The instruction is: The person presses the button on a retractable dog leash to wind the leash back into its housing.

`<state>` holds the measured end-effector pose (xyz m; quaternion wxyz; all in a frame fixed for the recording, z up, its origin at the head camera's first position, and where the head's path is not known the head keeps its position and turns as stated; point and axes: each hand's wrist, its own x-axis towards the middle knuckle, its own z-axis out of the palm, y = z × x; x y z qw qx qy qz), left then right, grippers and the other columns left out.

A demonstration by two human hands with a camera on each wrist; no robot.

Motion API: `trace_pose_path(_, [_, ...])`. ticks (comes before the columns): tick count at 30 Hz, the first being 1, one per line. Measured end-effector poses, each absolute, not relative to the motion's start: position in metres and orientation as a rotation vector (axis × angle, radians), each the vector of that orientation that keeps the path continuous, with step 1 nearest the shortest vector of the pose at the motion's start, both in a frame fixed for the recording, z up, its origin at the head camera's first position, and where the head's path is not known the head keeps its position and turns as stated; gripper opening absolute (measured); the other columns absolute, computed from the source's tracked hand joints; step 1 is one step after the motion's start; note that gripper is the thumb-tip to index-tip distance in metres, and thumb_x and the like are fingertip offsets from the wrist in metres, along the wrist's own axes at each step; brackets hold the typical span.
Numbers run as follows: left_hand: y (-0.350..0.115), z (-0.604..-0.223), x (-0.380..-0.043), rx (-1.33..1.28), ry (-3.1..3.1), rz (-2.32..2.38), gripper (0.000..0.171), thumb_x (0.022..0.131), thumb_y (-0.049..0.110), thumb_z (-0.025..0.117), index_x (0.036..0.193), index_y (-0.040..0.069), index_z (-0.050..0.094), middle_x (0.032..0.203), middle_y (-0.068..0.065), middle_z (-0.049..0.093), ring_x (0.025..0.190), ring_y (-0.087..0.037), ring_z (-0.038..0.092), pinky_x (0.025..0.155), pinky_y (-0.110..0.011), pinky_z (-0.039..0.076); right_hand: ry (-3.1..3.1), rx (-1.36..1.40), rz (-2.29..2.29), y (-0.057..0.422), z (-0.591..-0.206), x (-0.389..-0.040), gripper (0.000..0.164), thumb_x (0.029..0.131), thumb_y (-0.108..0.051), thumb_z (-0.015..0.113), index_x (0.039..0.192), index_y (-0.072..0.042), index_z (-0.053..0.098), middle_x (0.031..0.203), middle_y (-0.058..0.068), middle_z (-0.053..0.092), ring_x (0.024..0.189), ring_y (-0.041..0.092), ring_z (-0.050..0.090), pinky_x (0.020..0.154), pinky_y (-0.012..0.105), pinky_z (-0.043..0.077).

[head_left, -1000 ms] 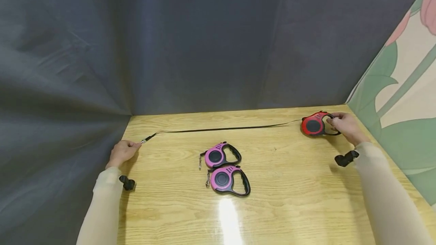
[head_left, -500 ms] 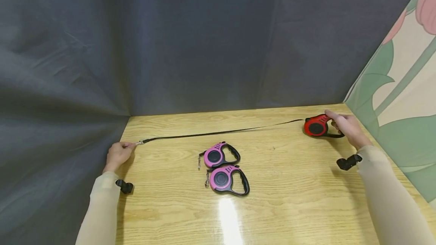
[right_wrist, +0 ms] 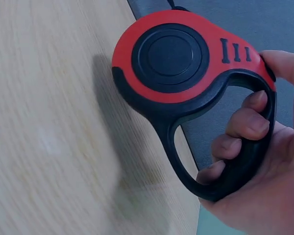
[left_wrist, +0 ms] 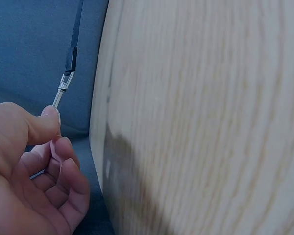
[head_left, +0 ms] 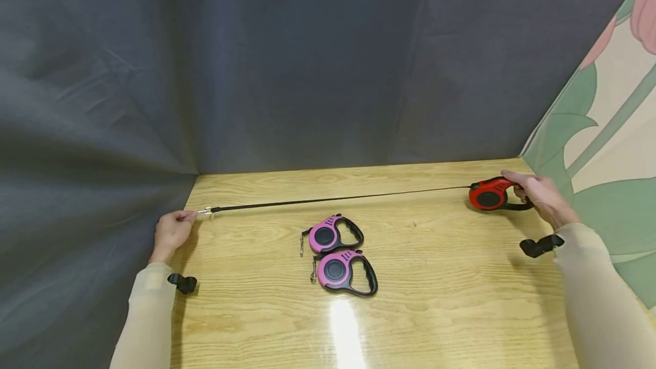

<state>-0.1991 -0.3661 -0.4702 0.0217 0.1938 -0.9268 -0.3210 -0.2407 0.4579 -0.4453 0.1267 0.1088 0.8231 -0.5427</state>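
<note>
My right hand [head_left: 545, 198] grips the black handle of a red retractable dog leash [head_left: 487, 194], fingers wrapped through the loop. In the right wrist view the thumb rests at the button on top of the red leash [right_wrist: 170, 56], held above the table. Its black strap [head_left: 328, 199] runs out straight and taut across the table to the far left. There my left hand [head_left: 171, 235] pinches the metal clip [head_left: 205, 210] between thumb and index finger. The left wrist view shows the clip [left_wrist: 61, 90] joined to the strap's end, with the other fingers loosely curled.
Two pink retractable leashes lie in the middle of the wooden table [head_left: 435, 300], the upper one [head_left: 323, 235] against the lower one [head_left: 334, 270]. Grey cloth [head_left: 307, 73] hangs behind and at the left. A flower-patterned curtain [head_left: 615, 187] borders the right.
My right hand has closed round the handle, thumb moving onto the top, and shifted right with the red leash. My left hand has moved slightly left. The strap has straightened.
</note>
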Motion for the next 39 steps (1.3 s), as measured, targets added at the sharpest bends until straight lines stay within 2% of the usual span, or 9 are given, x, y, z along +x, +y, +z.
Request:
trace_pose_path(4, [-0.364,-0.466,-0.201,0.583,-2.861,-1.010,0.044,0.111,0.029,0.058,0.130,-0.009,0.069,0.113,-0.025,0.070,0.085,-0.022,0.058,0.068,-0.028,0.044,2.363,0.367,-1.617,0.458,-0.444,-0.241,0.040,0.106,-0.055,0.059,0.074,-0.030,0.056,0.066,-0.014,0.043,0.066,0.012,0.041,0.073,0.037,0.026])
trace_pose_path(8, [-0.360,-0.464,-0.202,0.545,-2.863,-1.069,0.043,0.110,0.028,0.060,0.131,-0.009,0.069,0.106,-0.022,0.070,0.072,-0.014,0.057,0.060,-0.026,0.047,2.240,0.400,-1.788,0.457,-0.444,-0.242,0.036,0.107,-0.047,0.061,0.080,-0.025,0.055,0.067,-0.012,0.044,0.062,0.011,0.041,0.065,0.034,0.033])
trace_pose_path(11, [-0.357,-0.463,-0.203,0.515,-2.858,-1.088,0.042,0.110,0.026,0.061,0.130,-0.009,0.069,0.104,-0.022,0.070,0.067,-0.013,0.057,0.057,-0.027,0.047,2.137,0.345,-1.873,0.456,-0.444,-0.241,0.031,0.109,-0.040,0.061,0.085,-0.021,0.057,0.068,-0.010,0.045,0.062,0.011,0.041,0.061,0.032,0.036])
trace_pose_path(15, [-0.355,-0.466,-0.203,0.508,-2.851,-1.078,0.040,0.110,0.026,0.061,0.128,-0.008,0.071,0.106,-0.021,0.070,0.067,-0.014,0.056,0.056,-0.027,0.046,2.120,0.245,-1.891,0.456,-0.447,-0.239,0.026,0.110,-0.032,0.061,0.088,-0.019,0.063,0.070,-0.009,0.051,0.064,0.011,0.047,0.063,0.031,0.040])
trace_pose_path(21, [-0.357,-0.468,-0.201,0.487,-2.859,-1.088,0.040,0.111,0.027,0.060,0.129,-0.007,0.070,0.108,-0.024,0.070,0.066,-0.015,0.056,0.056,-0.028,0.045,2.125,0.211,-1.975,0.454,-0.446,-0.237,0.025,0.109,-0.024,0.064,0.084,-0.016,0.067,0.073,-0.009,0.059,0.069,0.012,0.050,0.067,0.028,0.043])
trace_pose_path(26, [-0.355,-0.468,-0.200,0.471,-2.862,-1.089,0.040,0.111,0.026,0.059,0.130,-0.007,0.070,0.113,-0.026,0.070,0.068,-0.015,0.056,0.057,-0.028,0.046,2.163,0.193,-1.982,0.452,-0.448,-0.238,0.029,0.107,-0.022,0.067,0.079,-0.015,0.066,0.071,-0.010,0.058,0.070,0.012,0.049,0.068,0.029,0.039])
trace_pose_path(39, [-0.350,-0.468,-0.200,0.431,-2.872,-1.093,0.039,0.111,0.026,0.058,0.130,-0.006,0.070,0.122,-0.027,0.070,0.077,-0.020,0.055,0.063,-0.028,0.044,2.192,0.167,-1.978,0.444,-0.454,-0.243,0.025,0.107,-0.021,0.068,0.083,-0.014,0.068,0.072,-0.010,0.055,0.074,0.012,0.046,0.070,0.031,0.033])
